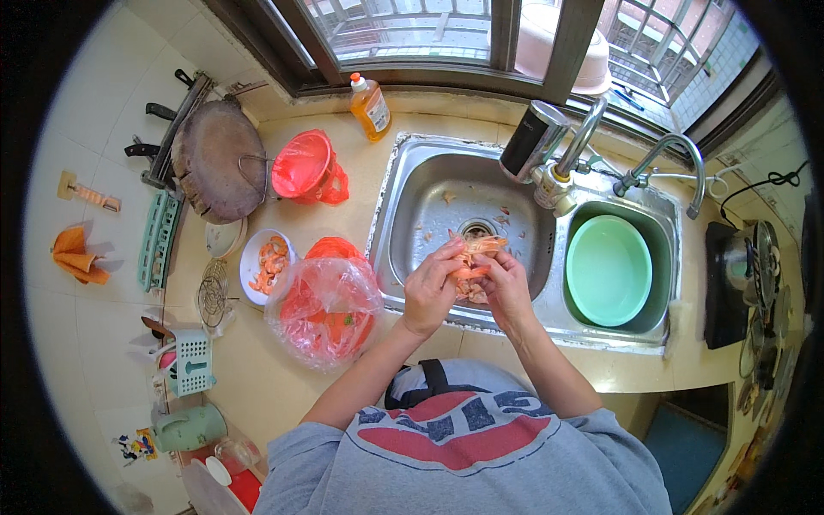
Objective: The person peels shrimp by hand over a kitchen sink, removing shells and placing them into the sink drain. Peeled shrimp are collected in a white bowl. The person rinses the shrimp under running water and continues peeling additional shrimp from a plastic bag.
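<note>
Both of my hands hold a cooked shrimp [477,246] with its head and feelers over the left basin of the steel sink [412,187]. My left hand [432,286] grips it from the left. The fingers of my right hand [508,283] pinch it from the other side. Bits of shell lie on the basin floor around the drain [478,226], and a pile of shell pieces [475,293] shows below my hands. To the left, a white bowl [244,264] contains peeled shrimp [271,261]. Beside it sits a red plastic bag [328,248] under a clear plastic bag [290,322].
A light green basin [608,270] stands in the right sink bowl beneath curved taps [669,143]. Dish soap [371,109], a red-lined container [302,164] and a round wooden chopping board [222,161] stand along the back left. Knives [143,150] hang in a wall rack. Pots [740,264] are at far right.
</note>
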Tool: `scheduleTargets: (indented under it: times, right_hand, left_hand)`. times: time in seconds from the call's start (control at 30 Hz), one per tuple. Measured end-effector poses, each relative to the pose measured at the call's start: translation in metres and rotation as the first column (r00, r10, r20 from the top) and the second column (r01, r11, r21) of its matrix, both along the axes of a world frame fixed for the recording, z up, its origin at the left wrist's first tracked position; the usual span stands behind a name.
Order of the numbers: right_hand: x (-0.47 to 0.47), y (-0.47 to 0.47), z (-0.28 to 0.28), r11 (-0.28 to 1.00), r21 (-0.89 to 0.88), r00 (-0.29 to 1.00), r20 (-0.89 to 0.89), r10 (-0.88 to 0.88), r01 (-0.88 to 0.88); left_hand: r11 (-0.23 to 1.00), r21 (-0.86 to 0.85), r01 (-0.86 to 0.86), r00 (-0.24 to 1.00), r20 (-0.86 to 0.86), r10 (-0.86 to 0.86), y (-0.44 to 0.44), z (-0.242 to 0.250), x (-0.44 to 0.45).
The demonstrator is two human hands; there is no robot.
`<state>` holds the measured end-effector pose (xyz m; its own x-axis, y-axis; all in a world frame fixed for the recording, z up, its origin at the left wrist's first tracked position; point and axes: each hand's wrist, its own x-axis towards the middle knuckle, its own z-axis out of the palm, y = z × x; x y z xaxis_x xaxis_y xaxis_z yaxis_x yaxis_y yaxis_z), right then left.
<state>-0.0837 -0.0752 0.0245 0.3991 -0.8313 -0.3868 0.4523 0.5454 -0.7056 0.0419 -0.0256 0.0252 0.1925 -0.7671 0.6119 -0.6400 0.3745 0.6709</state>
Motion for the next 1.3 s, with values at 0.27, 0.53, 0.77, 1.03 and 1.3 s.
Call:
scheduleTargets:
  times: [0.27, 0.53, 0.77, 1.03, 1.3]
  right_hand:
    - [0.005, 0.000, 0.005, 0.997, 0.072, 0.996, 0.078, -0.030, 0.024]
    - [0.004, -0.004, -0.013, 0.998, 0.000, 0.998, 0.005, -0.057, 0.057]
    - [0.000, -0.005, -0.017, 0.999, 0.021, 0.994, -0.105, -0.031, 0.033]
    - [-0.002, -0.006, -0.030, 0.999, 0.010, 0.984, -0.176, -0.036, 0.038]
    - [-0.008, 0.002, -0.015, 0.874, -0.480, 0.849, -0.489, -0.199, -0.071]
  left_hand:
    - [0.986, -0.083, 0.144, 0.981, 0.141, -0.131, -0.001, 0.001, 0.009]
    - [0.987, -0.058, 0.149, 0.981, 0.130, -0.140, 0.004, 0.002, 0.006]
    - [0.985, -0.029, 0.169, 0.979, 0.120, -0.165, 0.009, -0.003, 0.002]
    - [0.976, 0.189, 0.104, 0.989, -0.120, -0.083, 0.010, -0.008, 0.003]
    - [0.916, 0.373, 0.149, 0.791, -0.601, 0.116, 0.004, -0.025, 0.000]
